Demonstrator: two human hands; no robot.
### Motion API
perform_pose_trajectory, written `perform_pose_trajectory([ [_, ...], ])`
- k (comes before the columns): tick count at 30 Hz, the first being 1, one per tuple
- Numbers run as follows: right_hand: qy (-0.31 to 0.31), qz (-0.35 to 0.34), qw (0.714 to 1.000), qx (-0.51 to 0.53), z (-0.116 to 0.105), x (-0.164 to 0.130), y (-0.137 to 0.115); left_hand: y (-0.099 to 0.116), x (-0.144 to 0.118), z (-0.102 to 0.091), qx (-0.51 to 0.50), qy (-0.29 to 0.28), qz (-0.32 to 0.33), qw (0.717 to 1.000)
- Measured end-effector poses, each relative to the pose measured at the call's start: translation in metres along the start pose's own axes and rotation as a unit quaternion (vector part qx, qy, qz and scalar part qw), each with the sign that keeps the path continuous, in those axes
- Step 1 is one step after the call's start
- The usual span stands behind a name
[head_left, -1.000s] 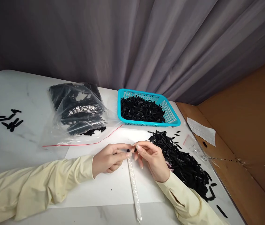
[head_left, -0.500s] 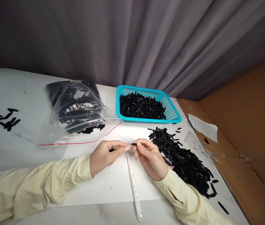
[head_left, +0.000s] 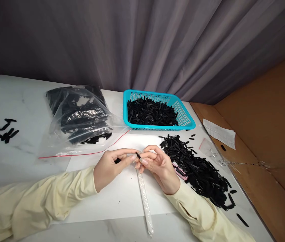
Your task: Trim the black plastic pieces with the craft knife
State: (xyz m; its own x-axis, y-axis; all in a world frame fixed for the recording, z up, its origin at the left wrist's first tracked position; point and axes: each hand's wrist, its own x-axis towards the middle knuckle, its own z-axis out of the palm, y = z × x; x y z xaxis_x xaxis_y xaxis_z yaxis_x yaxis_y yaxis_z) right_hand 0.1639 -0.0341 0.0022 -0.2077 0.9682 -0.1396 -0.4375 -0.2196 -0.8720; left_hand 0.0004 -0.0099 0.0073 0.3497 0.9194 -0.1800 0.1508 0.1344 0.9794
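Over the white paper my two hands meet at the fingertips. A small, narrow black piece (head_left: 138,155) is pinched at the fingertips of my right hand (head_left: 161,166), and the fingertips of my left hand (head_left: 110,166) touch its other end. Inside the curled fingers of my left hand, another black piece (head_left: 117,160) partly shows. Just right of my right hand spreads a large heap of similar black pieces (head_left: 197,171), with a pink object (head_left: 181,172) partly buried at its edge. Beneath the fingertips lies a long, thin white wrapped stick (head_left: 146,208).
A turquoise basket (head_left: 159,127) holding many black pieces stands at the back. To its left lies a clear zip bag (head_left: 56,148) with black contents. Several loose pieces (head_left: 6,136) lie far left. A paper slip (head_left: 219,132) rests on the cardboard (head_left: 263,114) at right.
The black piece between my fingertips has turned from nearly level to slanting. My right hand's fingers have shifted around it and spread more; my left hand has barely moved.
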Motion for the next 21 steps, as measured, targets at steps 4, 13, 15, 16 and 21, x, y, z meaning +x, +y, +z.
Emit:
perform_pose_trajectory([
  [4,0.022,-0.015,1.0,0.003,-0.0026,0.0007,0.001,0.0015,-0.0013,-0.0004,0.017,-0.007,0.022,1.0],
  [13,0.081,-0.029,0.995,-0.045,0.001,-0.0022,0.001,0.0056,-0.0023,0.0009,0.018,-0.01,0.037,0.999],
  [15,0.081,-0.028,0.995,-0.048,0.0021,-0.0022,-0.0001,0.0045,-0.0025,0.0005,0.023,-0.003,0.034,0.999],
  [16,0.081,-0.028,0.995,-0.049,0.0026,-0.002,-0.0003,0.0041,-0.0025,0.0003,0.025,0.0,0.032,0.999],
  [21,0.088,-0.022,0.994,-0.055,0.0038,-0.0026,0.0019,0.0047,-0.0024,0.0012,0.021,0.006,0.032,0.999],
])
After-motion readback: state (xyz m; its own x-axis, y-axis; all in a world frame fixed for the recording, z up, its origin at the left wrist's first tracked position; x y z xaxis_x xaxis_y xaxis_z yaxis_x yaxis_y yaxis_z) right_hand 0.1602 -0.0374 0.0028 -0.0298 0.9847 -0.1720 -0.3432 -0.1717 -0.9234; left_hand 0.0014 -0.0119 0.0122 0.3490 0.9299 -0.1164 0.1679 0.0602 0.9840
